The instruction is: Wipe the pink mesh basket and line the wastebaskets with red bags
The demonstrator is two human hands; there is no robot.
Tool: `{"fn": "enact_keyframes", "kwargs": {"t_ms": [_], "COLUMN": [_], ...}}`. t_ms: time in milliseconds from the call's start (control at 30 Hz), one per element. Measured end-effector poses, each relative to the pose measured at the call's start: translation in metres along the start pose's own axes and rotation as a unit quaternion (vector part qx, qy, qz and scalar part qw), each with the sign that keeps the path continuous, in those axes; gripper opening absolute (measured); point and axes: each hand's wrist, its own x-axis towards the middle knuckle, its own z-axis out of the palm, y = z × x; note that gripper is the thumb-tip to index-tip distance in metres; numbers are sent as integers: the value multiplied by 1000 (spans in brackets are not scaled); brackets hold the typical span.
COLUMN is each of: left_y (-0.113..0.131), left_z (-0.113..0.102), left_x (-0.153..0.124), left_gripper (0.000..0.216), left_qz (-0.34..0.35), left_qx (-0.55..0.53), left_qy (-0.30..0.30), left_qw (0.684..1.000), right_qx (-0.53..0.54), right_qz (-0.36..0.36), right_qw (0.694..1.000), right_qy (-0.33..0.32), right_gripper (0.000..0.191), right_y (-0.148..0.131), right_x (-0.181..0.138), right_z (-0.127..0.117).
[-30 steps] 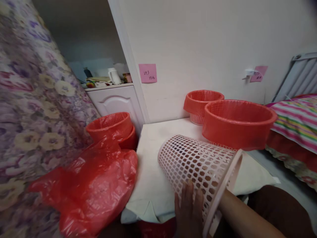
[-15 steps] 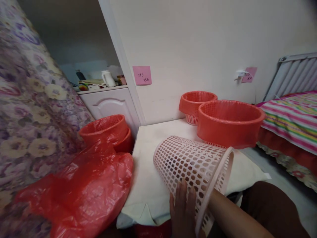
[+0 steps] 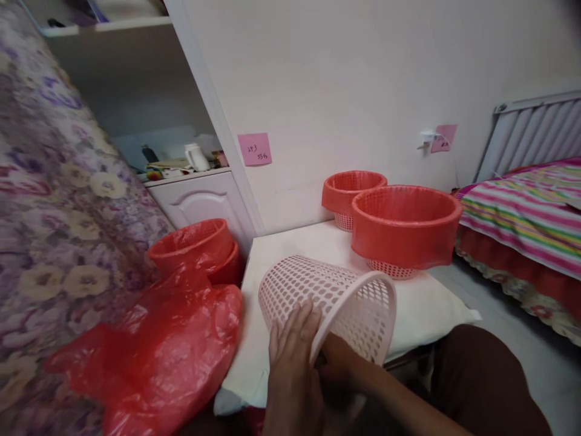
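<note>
A pale pink perforated plastic wastebasket [image 3: 304, 278] lies on its side on the cream-coloured covered surface, its mouth facing right and towards me. Flat against its outer wall, near the rim, rests my left hand [image 3: 293, 351], fingers stretched out and its thumb hidden. My right hand [image 3: 338, 361] reaches into the mouth at the lower rim. The wall and shadow hide its fingers, so I cannot make out whether it grips anything. To the left spreads a crumpled red plastic bag [image 3: 177, 357].
A small red-lined basket [image 3: 347, 197] and a larger red-lined basket [image 3: 403, 239] stand at the back right. More red-lined baskets [image 3: 195, 242] are stacked on the left. A floral curtain [image 3: 59, 230] hangs at far left, and a striped bed [image 3: 521, 209] stands right.
The wastebasket has shifted left and turned, showing more of its mouth. My left hand has moved left and up with it; my right hand still reaches inside. The camera view has shifted slightly.
</note>
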Motion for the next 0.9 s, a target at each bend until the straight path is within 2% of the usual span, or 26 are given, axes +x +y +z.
{"fn": "enact_keyframes", "kwargs": {"t_ms": [100, 233, 300, 367, 433, 500, 600, 667, 733, 833, 900], "left_y": [8, 19, 21, 20, 16, 10, 1, -3, -4, -1, 5], "left_z": [4, 9, 8, 7, 9, 17, 35, 47, 53, 45, 33], "left_x": [10, 23, 26, 23, 12, -4, -32, -45, -50, -42, -33], "left_gripper": [73, 77, 67, 53, 47, 52, 61, 62, 60, 57, 57], "left_qz": [9, -4, -14, -16, -4, 3, -66, -123, -149, -127, -88], "left_qx": [1, -13, -25, -30, -22, -13, -35, -61, -83, -107, -95], "left_qy": [25, 12, 27, 58, 77, 67, 47, 66, 102, 127, 114], "left_qw": [1000, 1000, 999, 998, 997, 998, 996, 988, 980, 978, 985], "right_qx": [-56, -128, -155, -168, -166, -152, -110, -59, 5, 91, 178], "right_qz": [10, 49, 71, 88, 98, 108, 120, 103, 72, 41, 17], "right_qw": [998, 988, 980, 973, 973, 975, 980, 989, 996, 995, 984], "right_qy": [7, 64, 105, 129, 129, 124, 117, 88, 46, 8, -23], "right_gripper": [39, 58, 66, 68, 68, 68, 69, 60, 46, 43, 47], "right_y": [10, 27, 35, 42, 48, 52, 51, 46, 37, 26, 22], "right_x": [-8, -25, -35, -44, -50, -52, -49, -46, -45, -48, -53], "right_z": [-11, -58, -77, -84, -78, -64, -42, -30, -21, -16, -17]}}
